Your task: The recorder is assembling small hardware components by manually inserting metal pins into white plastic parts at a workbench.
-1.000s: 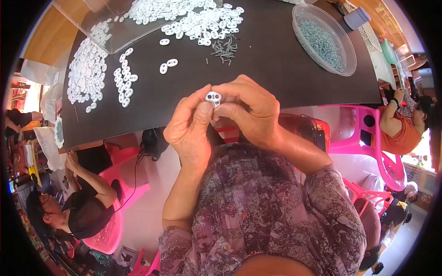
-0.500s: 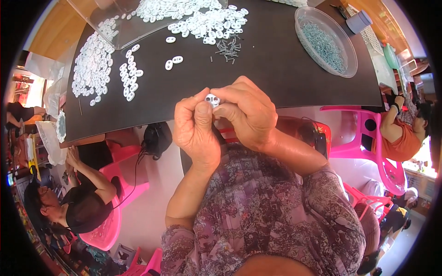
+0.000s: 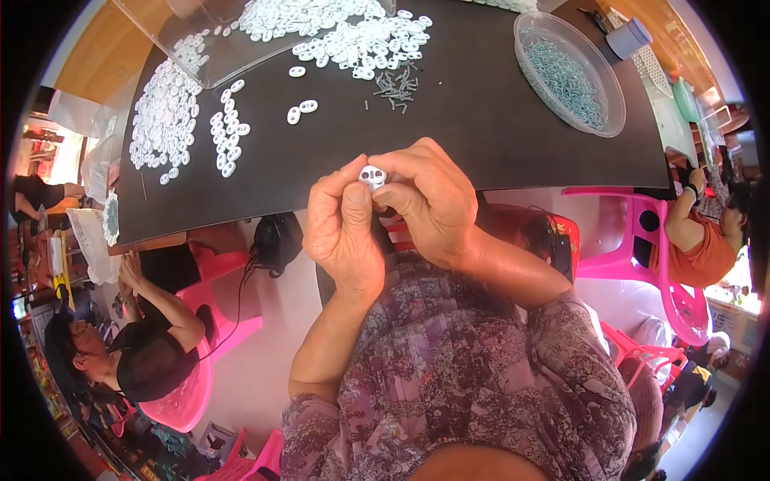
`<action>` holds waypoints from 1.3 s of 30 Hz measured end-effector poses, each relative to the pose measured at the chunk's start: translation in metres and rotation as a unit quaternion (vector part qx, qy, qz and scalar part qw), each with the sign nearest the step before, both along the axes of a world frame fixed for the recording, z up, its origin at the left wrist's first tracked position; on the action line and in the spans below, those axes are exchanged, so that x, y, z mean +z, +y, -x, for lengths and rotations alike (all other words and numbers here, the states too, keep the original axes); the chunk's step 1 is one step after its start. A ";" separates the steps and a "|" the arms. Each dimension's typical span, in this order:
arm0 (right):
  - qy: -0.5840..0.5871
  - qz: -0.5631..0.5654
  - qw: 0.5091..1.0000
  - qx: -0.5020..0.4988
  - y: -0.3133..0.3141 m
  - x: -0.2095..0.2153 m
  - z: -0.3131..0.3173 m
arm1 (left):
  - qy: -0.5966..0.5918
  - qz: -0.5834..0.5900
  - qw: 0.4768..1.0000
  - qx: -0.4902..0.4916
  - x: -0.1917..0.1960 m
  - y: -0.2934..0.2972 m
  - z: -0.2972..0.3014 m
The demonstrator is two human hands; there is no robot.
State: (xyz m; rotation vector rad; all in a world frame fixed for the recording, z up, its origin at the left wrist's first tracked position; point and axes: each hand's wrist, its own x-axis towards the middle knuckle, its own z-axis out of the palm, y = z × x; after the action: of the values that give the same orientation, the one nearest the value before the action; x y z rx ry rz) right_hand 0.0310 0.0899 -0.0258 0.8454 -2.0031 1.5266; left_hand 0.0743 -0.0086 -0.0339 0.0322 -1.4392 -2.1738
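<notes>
My left hand (image 3: 343, 228) and my right hand (image 3: 433, 200) meet just in front of the black table's near edge (image 3: 481, 120). Together they pinch one small white plastic part with two holes (image 3: 372, 176) between thumbs and fingertips. Beyond them lie a small heap of short grey screws (image 3: 395, 86), two loose white parts (image 3: 301, 111), and a big pile of the same white parts (image 3: 353, 36).
A round clear dish of bluish metal pieces (image 3: 571, 74) stands at the back right. More white parts (image 3: 164, 116) spread at the left beside a clear tray (image 3: 216, 48). Other people sit on pink chairs: one at lower left (image 3: 132, 361), one at right (image 3: 706, 232).
Both hands have stayed together on the white part, with only slight finger shifts. The view has drifted a little.
</notes>
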 end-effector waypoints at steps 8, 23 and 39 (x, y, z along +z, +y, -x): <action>-0.006 -0.005 1.000 -0.005 -0.005 -0.003 -0.003 | 0.016 0.066 0.997 0.047 -0.003 0.001 0.001; 0.052 0.003 0.999 0.001 -0.008 -0.001 -0.004 | 0.036 0.183 0.975 0.120 -0.005 0.001 0.000; 0.120 -0.010 0.993 0.013 0.002 0.008 -0.009 | 0.042 0.123 0.987 0.098 0.007 0.012 -0.008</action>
State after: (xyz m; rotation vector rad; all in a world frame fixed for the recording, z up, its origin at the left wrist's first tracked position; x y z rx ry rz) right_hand 0.0402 0.0917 -0.0175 1.0163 -1.8407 1.3504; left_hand 0.0821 0.0032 -0.0266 -0.0054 -1.5760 -1.8079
